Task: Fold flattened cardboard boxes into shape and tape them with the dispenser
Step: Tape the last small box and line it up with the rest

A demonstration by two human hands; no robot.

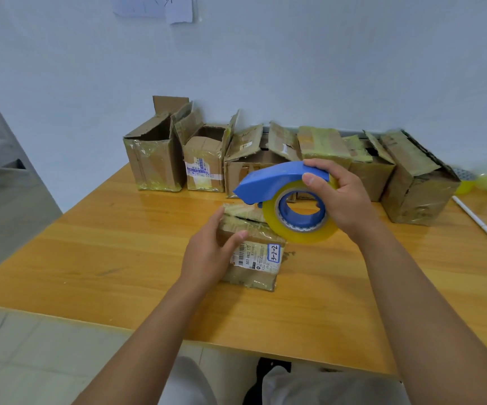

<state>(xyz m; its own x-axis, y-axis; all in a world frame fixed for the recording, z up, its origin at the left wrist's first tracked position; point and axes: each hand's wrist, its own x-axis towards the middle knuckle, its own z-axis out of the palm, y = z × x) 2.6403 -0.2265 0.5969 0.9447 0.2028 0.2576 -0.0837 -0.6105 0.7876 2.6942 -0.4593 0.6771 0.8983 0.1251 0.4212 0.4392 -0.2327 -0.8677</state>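
Left hand (pixel 207 252) clasps small box (pixel 254 258), label "3-2-2"; right hand (pixel 338 197) grips blue tape dispenser (pixel 283 185).

We see both our forearms bare from the bottom of the view up to the wrists, with no sleeves, watch, bracelet or rings showing on either one. Our left hand (pixel 207 252) and our right hand (pixel 338 197) are ungloved, and the fingernails that show on the thumbs are short and unpainted. Below the near edge of the table (pixel 90 258) we see our lap in light, whitish-grey trousers (pixel 333 387), the cloth plain and unmarked, with a dark gap between our two legs.
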